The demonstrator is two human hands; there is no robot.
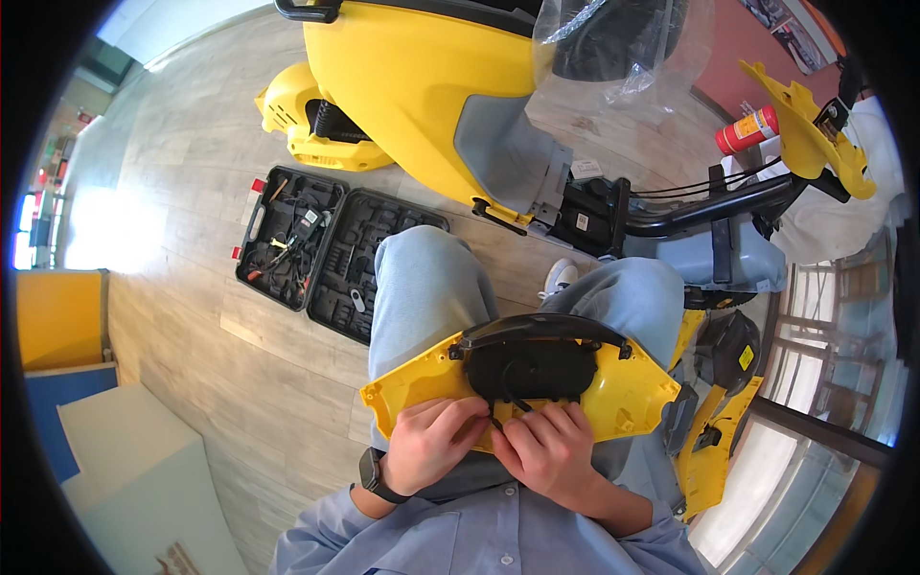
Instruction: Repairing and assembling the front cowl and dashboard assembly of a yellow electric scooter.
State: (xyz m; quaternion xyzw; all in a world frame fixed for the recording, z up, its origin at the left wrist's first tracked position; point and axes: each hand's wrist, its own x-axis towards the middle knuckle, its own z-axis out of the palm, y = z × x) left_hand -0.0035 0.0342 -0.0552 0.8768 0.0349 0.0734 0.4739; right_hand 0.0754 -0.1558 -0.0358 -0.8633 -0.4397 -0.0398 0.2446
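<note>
A yellow plastic cover point(632, 395) lies across my lap, its hollow inner side facing up. Along its far edge runs a black curved trim point(541, 328), and a black rounded housing point(494, 369) sits in its middle. A thin black cable point(518, 395) bends out of that housing toward my fingers. My left hand point(436, 441), with a dark watch point(374, 474) on its wrist, is closed in a pinch on the cable at the near edge. Right beside it, my right hand point(548, 446) also pinches the cable. The cable's end is hidden by my fingers.
A yellow scooter-like vehicle point(412, 81) with exposed frame point(690, 211) stands ahead. An open black tool case point(335, 249) lies on the floor at left. More yellow panels point(714, 450) lie at right. A red cylinder point(747, 130) is at far right; a white box point(144, 460) stands near left.
</note>
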